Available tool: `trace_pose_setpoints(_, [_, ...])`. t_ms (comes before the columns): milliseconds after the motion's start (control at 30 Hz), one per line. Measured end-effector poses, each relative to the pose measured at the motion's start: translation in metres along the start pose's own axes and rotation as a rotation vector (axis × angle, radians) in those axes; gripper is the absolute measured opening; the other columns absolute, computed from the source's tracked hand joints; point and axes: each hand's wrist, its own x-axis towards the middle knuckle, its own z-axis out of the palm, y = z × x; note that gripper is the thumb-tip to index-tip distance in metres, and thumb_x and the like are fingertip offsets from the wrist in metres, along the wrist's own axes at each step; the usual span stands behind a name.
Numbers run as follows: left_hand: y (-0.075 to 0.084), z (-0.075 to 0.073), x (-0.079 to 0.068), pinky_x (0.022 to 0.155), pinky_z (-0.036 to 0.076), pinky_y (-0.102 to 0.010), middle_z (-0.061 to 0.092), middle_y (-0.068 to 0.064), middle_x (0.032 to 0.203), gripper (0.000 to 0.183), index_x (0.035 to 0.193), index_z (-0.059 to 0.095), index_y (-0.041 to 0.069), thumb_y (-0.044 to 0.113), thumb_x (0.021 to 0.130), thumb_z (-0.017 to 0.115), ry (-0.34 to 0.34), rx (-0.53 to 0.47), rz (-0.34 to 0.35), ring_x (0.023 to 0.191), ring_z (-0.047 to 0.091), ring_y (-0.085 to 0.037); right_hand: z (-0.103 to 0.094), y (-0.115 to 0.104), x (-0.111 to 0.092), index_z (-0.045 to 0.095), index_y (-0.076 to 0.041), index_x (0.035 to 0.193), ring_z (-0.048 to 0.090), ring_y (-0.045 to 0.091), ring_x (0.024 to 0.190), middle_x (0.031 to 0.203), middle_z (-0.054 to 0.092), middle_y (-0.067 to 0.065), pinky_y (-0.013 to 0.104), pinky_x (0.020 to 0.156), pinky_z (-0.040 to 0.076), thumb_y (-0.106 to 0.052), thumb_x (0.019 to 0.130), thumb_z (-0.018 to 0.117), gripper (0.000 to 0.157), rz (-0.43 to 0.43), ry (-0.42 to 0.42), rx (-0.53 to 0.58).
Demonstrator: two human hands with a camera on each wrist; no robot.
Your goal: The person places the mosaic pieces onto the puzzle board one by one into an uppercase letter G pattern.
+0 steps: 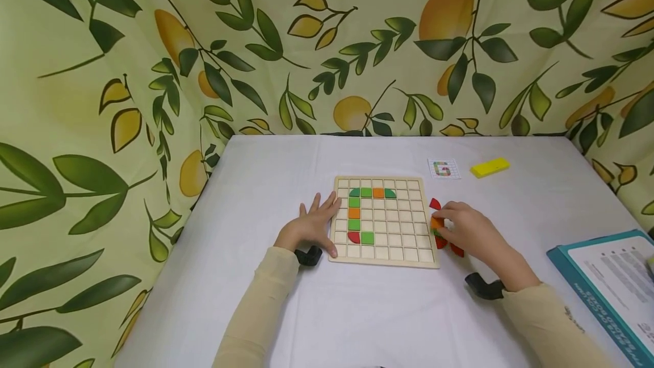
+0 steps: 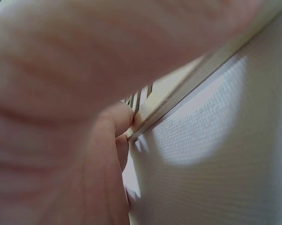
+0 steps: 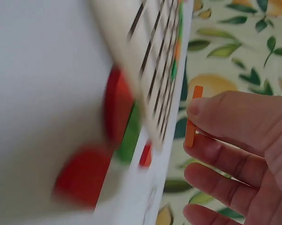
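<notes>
A wooden grid board (image 1: 393, 220) lies flat on the table, with green, orange and red tiles forming a top row, a left column and the start of a bottom row. My left hand (image 1: 310, 225) spreads its fingers along the board's left edge, touching the rim. Between thumb and index finger, my right hand (image 3: 234, 140) pinches an orange tile (image 3: 194, 117), just off the board's right edge. Loose red quarter-round pieces (image 3: 87, 176) and a green tile (image 3: 129, 140) lie beneath that hand, partly hidden by it in the head view.
A small card (image 1: 444, 168) with a coloured G pattern lies behind the board, beside a yellow block (image 1: 490, 167). A teal and white box (image 1: 613, 294) sits at the right table edge. Leaf-printed curtain (image 1: 317, 44) hangs behind and to the left.
</notes>
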Motion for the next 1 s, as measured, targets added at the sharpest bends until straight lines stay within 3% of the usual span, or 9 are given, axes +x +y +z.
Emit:
trace_pose_setpoints(367, [0.001,0.0,0.0,0.104,-0.01,-0.06,-0.012,0.008,0.154,0.135,0.15,0.004,0.023,0.045,0.046,0.088,-0.005,0.007,-0.007,0.138,-0.019,-0.027,0.037,-0.052,0.021,0.071,-0.003,0.1,0.055,0.015,0.081,0.091,0.062,0.001,0.028,0.069,0.05,-0.013,0.074,0.076,0.028,-0.229,0.038,0.033])
trace_pose_setpoints(633, [0.002,-0.001,0.0,0.104,-0.011,-0.06,-0.012,0.007,0.154,0.136,0.15,0.004,0.022,0.045,0.046,0.089,-0.002,0.005,0.002,0.138,-0.019,-0.027,0.051,-0.067,0.03,0.072,-0.008,0.1,0.053,0.012,0.079,0.088,0.061,-0.003,0.026,0.071,0.049,-0.017,0.076,0.074,0.025,-0.231,0.0,0.01])
trace_pose_setpoints(1000, [0.001,-0.002,0.0,0.104,-0.01,-0.06,-0.011,0.007,0.154,0.135,0.15,0.004,0.023,0.045,0.046,0.088,0.002,0.008,-0.003,0.138,-0.019,-0.027,0.056,-0.074,0.033,0.072,-0.009,0.102,0.051,0.013,0.08,0.088,0.059,-0.002,0.026,0.07,0.048,-0.023,0.074,0.078,0.032,-0.258,0.004,0.004])
